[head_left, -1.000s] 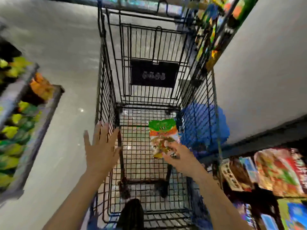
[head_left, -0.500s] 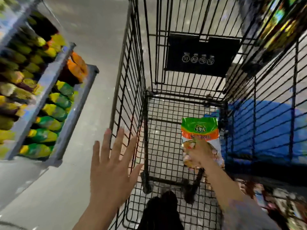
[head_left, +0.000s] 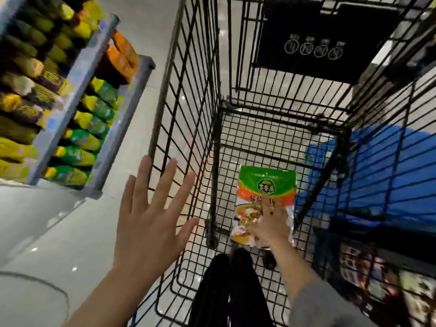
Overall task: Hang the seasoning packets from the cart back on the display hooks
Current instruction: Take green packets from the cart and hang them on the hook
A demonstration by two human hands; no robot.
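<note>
The right hand [head_left: 269,224] reaches down into the black wire cart [head_left: 188,109] with the arm stretched out, its grip laid over the lower half of a green-and-orange seasoning packet [head_left: 266,185] on the cart's mesh floor; whether the fingers pinch it or only press on it cannot be told. The left hand [head_left: 151,223] hovers outside the cart's left wall, palm down, fingers straight and spread apart, holding nothing.
</note>
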